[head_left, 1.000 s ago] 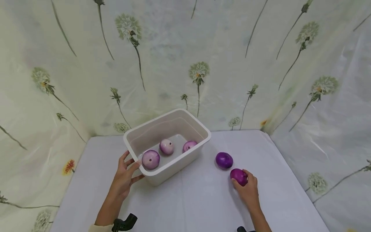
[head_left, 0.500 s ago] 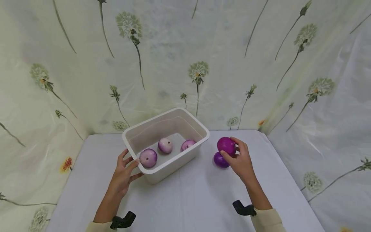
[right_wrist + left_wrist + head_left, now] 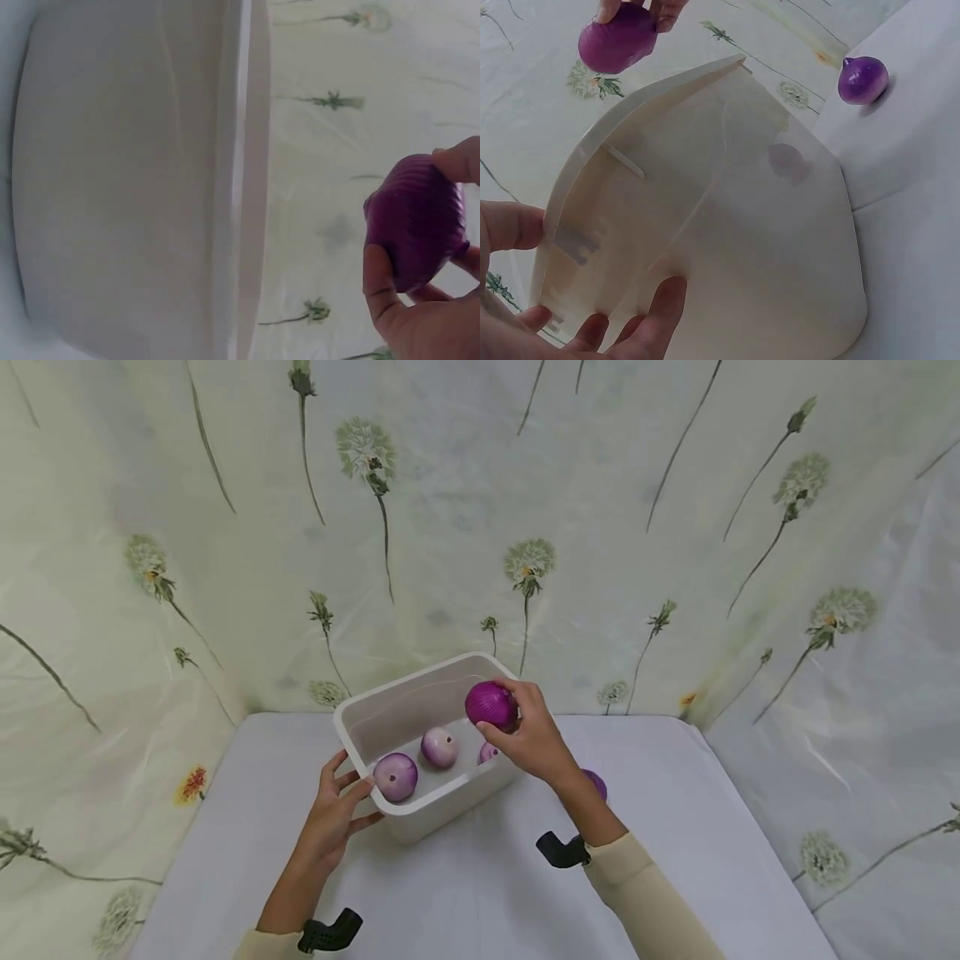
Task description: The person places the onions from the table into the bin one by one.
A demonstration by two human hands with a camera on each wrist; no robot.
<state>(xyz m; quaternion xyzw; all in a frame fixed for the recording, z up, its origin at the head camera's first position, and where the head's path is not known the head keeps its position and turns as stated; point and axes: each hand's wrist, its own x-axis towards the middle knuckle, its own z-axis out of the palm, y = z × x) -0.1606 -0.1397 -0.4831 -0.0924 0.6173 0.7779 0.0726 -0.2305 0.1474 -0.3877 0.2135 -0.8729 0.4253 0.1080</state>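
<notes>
My right hand [image 3: 531, 737] grips a purple onion [image 3: 491, 706] over the right part of a white plastic bin [image 3: 450, 797]. In the right wrist view the same onion [image 3: 417, 217] is pinched between thumb and fingers above the rim. My left hand [image 3: 330, 814] holds the bin's left end, thumb at the rim and fingers against the outer wall [image 3: 765, 255]. Inside the bin lie pale purple onions: one at the left [image 3: 395, 777], one in the middle [image 3: 439, 747], and one at the right [image 3: 487, 752] partly hidden by the right hand.
Another dark purple onion [image 3: 596, 783] rests on the white-covered table [image 3: 675, 843] right of the bin, partly behind my right forearm. A dandelion-print sheet [image 3: 442, 527] hangs behind and at both sides. Black wrist mounts [image 3: 562, 850] stick out from both wrists.
My right hand has lifted the onion off the table and carried it left past the other onion to over the bin. My left hand stays on the bin. The head view has shifted slightly.
</notes>
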